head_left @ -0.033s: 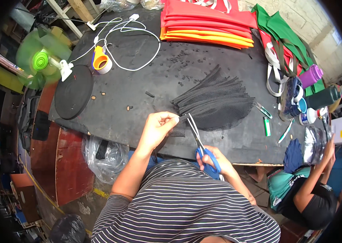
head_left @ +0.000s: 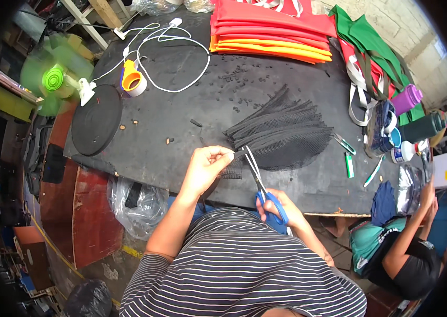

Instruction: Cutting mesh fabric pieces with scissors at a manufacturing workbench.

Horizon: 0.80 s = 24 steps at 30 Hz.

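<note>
My left hand (head_left: 207, 166) is closed in a pinch on the edge of a piece of black mesh fabric (head_left: 232, 170) near the table's front edge. A dark strap hangs below that hand. My right hand (head_left: 286, 208) grips scissors (head_left: 259, 179) by their blue handles. Their slightly parted blades point up and away from me, the tips just right of my left fingertips. Whether the blades touch the fabric I cannot tell. Behind them a fanned pile of black mesh pieces (head_left: 292, 129) lies on the dark table (head_left: 165, 121).
Small black scraps (head_left: 239, 79) are scattered behind the pile. Red and orange fabric bags (head_left: 271, 31) are stacked at the back. A roll of black strap (head_left: 95, 120), a tape dispenser (head_left: 132, 82) and a fan (head_left: 53, 78) stand left. Snips (head_left: 344, 142), a green lighter (head_left: 349, 165) and another person (head_left: 408, 253) are at right.
The scissor tips have shifted very slightly left, toward my left fingertips. The other person's hands at the right have moved a little.
</note>
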Each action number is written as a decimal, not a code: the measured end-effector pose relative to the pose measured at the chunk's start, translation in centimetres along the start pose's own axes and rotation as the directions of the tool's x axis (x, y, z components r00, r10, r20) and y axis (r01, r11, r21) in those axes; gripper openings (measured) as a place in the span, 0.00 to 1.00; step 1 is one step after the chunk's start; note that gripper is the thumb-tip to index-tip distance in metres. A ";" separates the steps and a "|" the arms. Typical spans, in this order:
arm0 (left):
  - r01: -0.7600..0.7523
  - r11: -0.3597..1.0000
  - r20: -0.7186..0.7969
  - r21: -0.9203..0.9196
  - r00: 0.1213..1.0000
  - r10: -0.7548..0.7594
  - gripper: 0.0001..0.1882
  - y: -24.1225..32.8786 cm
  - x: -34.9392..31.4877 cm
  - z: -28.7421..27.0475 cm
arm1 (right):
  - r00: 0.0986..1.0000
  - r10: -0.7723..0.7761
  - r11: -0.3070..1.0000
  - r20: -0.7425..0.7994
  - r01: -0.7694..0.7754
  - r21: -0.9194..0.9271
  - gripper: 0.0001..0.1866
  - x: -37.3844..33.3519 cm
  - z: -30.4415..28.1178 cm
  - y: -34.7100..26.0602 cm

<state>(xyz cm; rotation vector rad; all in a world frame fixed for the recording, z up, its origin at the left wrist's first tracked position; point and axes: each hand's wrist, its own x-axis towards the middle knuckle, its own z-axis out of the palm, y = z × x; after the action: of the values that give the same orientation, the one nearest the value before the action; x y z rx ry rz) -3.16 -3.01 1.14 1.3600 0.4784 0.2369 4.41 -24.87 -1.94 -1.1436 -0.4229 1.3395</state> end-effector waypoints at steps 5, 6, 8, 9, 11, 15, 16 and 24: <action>0.008 1.000 -0.010 0.001 1.000 -0.008 0.06 0.0 -0.2 -0.1 | 0.999 -0.026 1.000 -0.043 0.026 0.014 0.21 1.0 0.1 0.4; 0.011 1.000 -0.013 0.000 1.000 -0.011 0.06 0.1 -0.3 0.0 | 0.999 -0.027 1.000 -0.046 0.028 0.014 0.21 1.0 0.2 0.3; 0.013 1.000 -0.010 -0.002 1.000 -0.013 0.06 0.2 -0.3 0.0 | 0.995 0.015 1.000 -0.096 -0.012 0.026 0.16 1.1 0.4 0.1; 0.010 1.000 -0.014 0.009 1.000 -0.010 0.06 0.3 -0.4 -0.1 | 0.995 0.013 1.000 -0.100 -0.010 0.027 0.16 1.1 0.4 0.1; 0.008 1.000 -0.013 0.019 1.000 -0.007 0.06 0.3 -0.5 -0.1 | 0.992 0.008 0.996 -0.124 -0.019 -0.088 0.13 1.2 0.4 0.1; 0.012 0.999 -0.038 0.034 0.999 -0.010 0.06 0.5 -0.6 -0.4 | 0.985 0.028 0.989 -0.170 -0.052 -0.140 0.12 1.0 0.4 -0.3; 0.015 0.999 -0.045 0.040 0.999 -0.013 0.06 0.5 -0.6 -0.5 | 0.987 0.032 0.989 -0.157 -0.054 -0.140 0.12 1.0 0.3 -0.1; -0.014 1.000 -0.062 0.022 0.998 0.016 0.06 0.4 -0.6 -0.4 | 0.989 -0.137 0.987 -0.059 0.131 -0.093 0.15 1.4 0.9 0.6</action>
<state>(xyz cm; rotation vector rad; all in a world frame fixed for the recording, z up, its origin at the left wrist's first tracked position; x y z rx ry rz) -3.76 -2.84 1.63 1.3804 0.5237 0.2876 3.68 -23.37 -2.54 -1.2076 -0.5072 1.1725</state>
